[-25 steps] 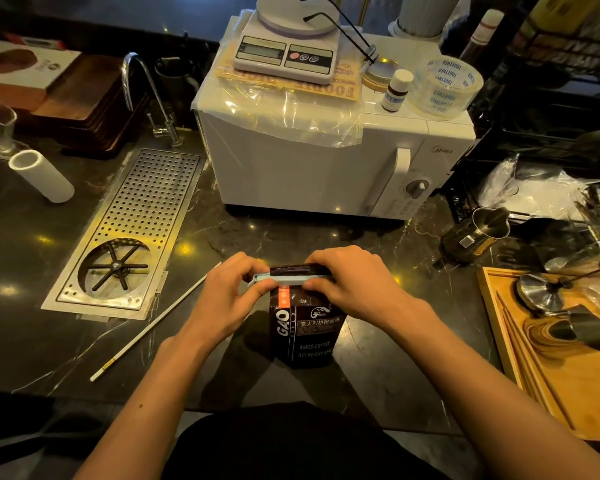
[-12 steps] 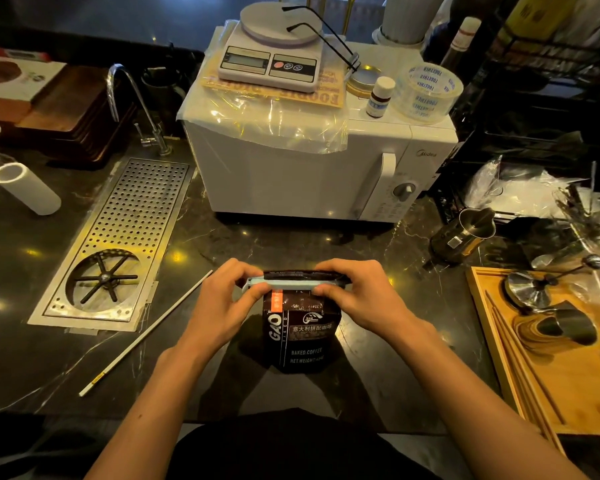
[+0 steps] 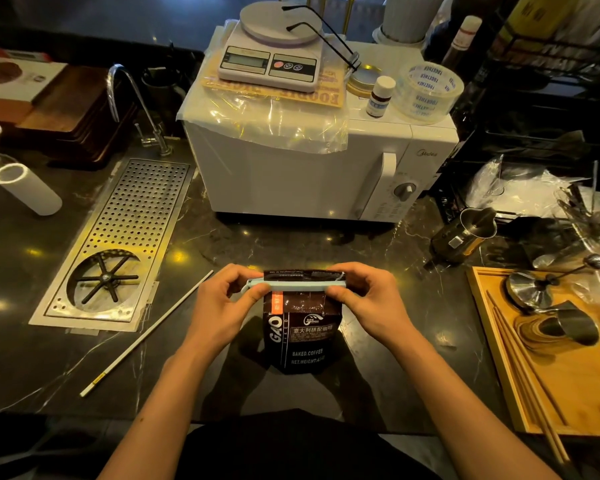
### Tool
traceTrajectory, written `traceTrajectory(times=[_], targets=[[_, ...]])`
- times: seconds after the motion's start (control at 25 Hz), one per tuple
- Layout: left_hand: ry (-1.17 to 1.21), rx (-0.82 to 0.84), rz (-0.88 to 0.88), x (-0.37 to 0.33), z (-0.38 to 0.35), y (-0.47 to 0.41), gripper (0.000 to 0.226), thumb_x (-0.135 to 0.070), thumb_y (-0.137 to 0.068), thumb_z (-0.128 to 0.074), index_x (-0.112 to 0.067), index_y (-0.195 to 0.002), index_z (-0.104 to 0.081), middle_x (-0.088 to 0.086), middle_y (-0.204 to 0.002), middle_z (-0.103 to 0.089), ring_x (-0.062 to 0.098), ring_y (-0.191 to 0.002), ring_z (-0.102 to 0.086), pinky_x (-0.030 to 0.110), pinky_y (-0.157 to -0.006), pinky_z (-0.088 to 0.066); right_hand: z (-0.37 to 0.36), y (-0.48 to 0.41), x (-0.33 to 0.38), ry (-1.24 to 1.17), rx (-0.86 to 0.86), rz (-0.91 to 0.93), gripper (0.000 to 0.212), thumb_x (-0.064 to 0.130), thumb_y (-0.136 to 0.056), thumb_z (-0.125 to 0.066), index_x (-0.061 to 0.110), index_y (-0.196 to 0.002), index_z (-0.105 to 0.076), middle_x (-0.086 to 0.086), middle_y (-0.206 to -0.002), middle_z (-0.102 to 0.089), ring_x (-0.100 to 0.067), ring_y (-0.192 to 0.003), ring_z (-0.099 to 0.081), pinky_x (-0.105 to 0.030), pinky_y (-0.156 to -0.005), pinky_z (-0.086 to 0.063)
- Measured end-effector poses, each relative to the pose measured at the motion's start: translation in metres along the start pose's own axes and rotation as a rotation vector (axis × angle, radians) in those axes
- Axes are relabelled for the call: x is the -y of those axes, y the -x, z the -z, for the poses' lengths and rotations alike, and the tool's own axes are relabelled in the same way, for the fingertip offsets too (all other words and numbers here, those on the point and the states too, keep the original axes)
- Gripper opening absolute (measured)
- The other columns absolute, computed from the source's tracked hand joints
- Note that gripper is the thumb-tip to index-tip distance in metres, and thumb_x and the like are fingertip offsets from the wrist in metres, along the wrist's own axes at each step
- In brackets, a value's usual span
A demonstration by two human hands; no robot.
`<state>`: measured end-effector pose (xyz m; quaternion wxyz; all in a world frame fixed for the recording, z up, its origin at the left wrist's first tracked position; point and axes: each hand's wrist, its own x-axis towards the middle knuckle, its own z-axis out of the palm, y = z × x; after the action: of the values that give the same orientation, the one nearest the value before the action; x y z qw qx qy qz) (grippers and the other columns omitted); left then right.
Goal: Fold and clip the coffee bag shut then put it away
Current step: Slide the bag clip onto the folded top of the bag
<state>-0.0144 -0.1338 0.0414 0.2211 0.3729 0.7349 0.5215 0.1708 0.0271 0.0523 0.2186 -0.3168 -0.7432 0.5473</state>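
A dark brown coffee bag (image 3: 303, 334) with white lettering stands upright on the black marble counter in front of me. A long pale blue clip (image 3: 298, 285) lies across the bag just below its folded top. My left hand (image 3: 222, 306) pinches the clip's left end, thumb in front. My right hand (image 3: 368, 299) pinches the clip's right end and the bag's top corner. The bag's top edge shows above the clip between my hands.
A white microwave (image 3: 312, 168) with a kitchen scale (image 3: 274, 53) and tape roll (image 3: 426, 91) on top stands behind the bag. A perforated steel drain tray (image 3: 118, 244) and a thin white rod (image 3: 146, 334) lie left. A wooden tray (image 3: 555, 368) with metal tools sits right.
Both hands stay on the ends of the clip on the bag. The bag and hands sit slightly lower in view as the camera tilted; the grip looks the same.
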Motion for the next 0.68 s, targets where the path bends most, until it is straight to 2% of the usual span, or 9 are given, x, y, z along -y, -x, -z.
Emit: traceTrajectory(times=[0.24,0.4,0.56,0.68], targets=[[-0.004,0.005,0.004,-0.003,0.001,0.000,0.022,-0.015,-0.084,-0.072,-0.034,-0.093,-0.065,-0.011,-0.094,-0.067,0.005,-0.090,-0.063,0.029,-0.081,-0.054,-0.003,0.003,0.003,-0.159,0.016,-0.020,0.030,-0.006,-0.085,-0.067,0.017,-0.105,-0.069,-0.010,-0.101,-0.075,-0.020,-0.095,-0.073,-0.033,-0.083,-0.059],[-0.006,0.061,-0.038,-0.018,-0.005,-0.002,0.022,-0.015,-0.084,-0.073,-0.024,-0.104,-0.070,-0.009,-0.099,-0.068,0.008,-0.096,-0.064,0.024,-0.085,-0.052,-0.006,0.008,0.006,-0.177,0.007,-0.032,0.028,-0.001,-0.087,-0.068,0.021,-0.103,-0.068,-0.004,-0.100,-0.073,-0.015,-0.095,-0.071,-0.032,-0.083,-0.059],[0.027,-0.004,-0.048,-0.029,-0.023,-0.011,0.006,-0.020,-0.082,-0.076,-0.021,-0.088,-0.074,-0.009,-0.086,-0.073,0.008,-0.085,-0.068,0.024,-0.077,-0.053,-0.012,0.007,0.009,-0.115,-0.021,-0.019,0.015,0.015,-0.088,-0.071,0.021,-0.101,-0.070,0.000,-0.098,-0.073,-0.018,-0.095,-0.070,-0.040,-0.084,-0.059],[0.041,-0.039,-0.024,-0.029,-0.029,-0.011,0.003,-0.021,-0.083,-0.075,-0.021,-0.086,-0.075,-0.010,-0.084,-0.073,0.006,-0.085,-0.068,0.025,-0.078,-0.054,-0.024,0.002,0.013,-0.053,-0.098,0.013,0.008,0.020,-0.089,-0.070,0.020,-0.096,-0.072,0.005,-0.093,-0.073,-0.012,-0.091,-0.069,-0.037,-0.083,-0.057]])
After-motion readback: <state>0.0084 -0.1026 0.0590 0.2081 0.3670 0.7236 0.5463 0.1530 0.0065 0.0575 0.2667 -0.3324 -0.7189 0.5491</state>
